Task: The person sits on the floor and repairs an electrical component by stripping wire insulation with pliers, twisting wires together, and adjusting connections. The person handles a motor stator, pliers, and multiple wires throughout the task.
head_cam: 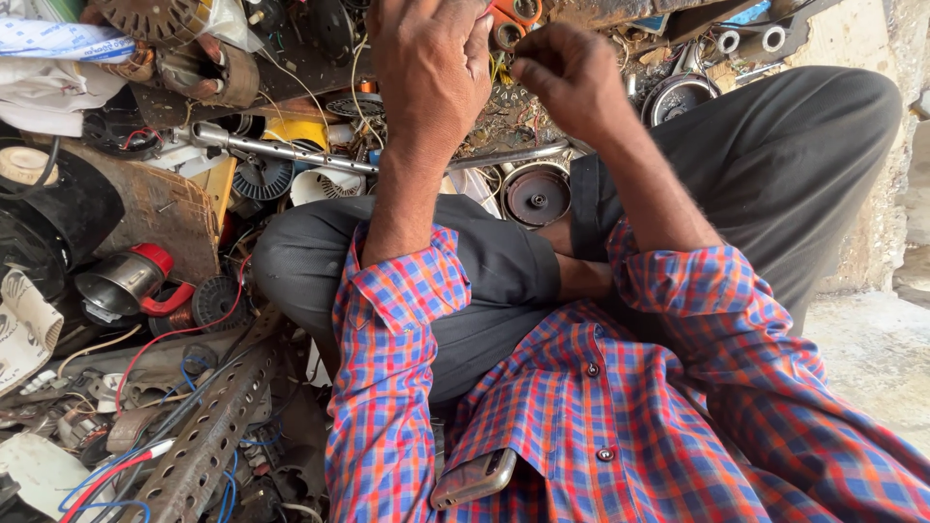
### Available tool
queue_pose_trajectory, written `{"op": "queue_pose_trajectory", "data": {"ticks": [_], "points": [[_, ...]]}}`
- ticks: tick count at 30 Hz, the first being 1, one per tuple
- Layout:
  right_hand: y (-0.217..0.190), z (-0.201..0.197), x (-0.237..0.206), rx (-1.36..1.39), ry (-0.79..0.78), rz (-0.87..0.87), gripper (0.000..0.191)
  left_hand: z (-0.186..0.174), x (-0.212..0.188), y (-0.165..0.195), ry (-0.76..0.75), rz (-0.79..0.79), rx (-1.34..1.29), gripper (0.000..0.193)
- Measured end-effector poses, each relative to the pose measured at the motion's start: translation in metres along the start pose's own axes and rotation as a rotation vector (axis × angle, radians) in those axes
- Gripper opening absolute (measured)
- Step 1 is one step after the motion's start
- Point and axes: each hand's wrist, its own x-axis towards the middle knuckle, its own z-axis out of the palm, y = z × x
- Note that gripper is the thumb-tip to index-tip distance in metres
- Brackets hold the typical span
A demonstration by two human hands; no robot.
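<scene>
Head view, looking down over a checked shirt and crossed dark trousers into a floor heaped with scrap.

Well out to the left of the left grip: a steel pot with a red handle [121, 281], and nearer the body a perforated angle bar [213, 436] among red and blue wires. Closer in, just left of and below that grip, a long metal rod [281, 150] lying across a yellow piece [295, 131] and a white fan blade [325, 184].

Left hand [431, 68] raised over the pile, back turned to the camera, fingers curled away and out of sight; cannot tell whether that grip is spread or closed on anything. Just beyond its fingertips, an orange ring piece [511, 14], touching or not impossible to say.

Right hand [572, 82] just beside it, grip pressed together, thumb against forefinger tip, facing the left hand. Whatever sits in the pinch too thin or too small to make out.

Below both grips, near the knee, a round motor disc [536, 197]. To the right of the right grip, a chrome ring [678, 97] and white rollers [746, 39]. Close to the body, a phone [473, 477] in the shirt pocket.

Judged from the posture: fine fingertip work in hand, held between both grips above the heap. Any further move calling for a steady pinch, small motions, and the left grip held firm.
</scene>
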Motion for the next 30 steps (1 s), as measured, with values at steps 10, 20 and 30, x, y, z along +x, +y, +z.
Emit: {"op": "queue_pose_trajectory", "data": {"ticks": [10, 20, 30], "points": [[0.000, 0.017, -0.003, -0.036, -0.110, 0.034, 0.053, 0.000, 0.003, 0.001, 0.028, 0.024, -0.036, 0.016], [0.009, 0.016, -0.004, 0.030, -0.008, -0.006, 0.055, 0.003, 0.003, -0.003, 0.038, 0.041, -0.016, 0.011], [-0.001, 0.018, -0.003, 0.108, -0.107, 0.050, 0.061, 0.007, -0.001, -0.005, 0.015, 0.039, 0.013, 0.017]]}}
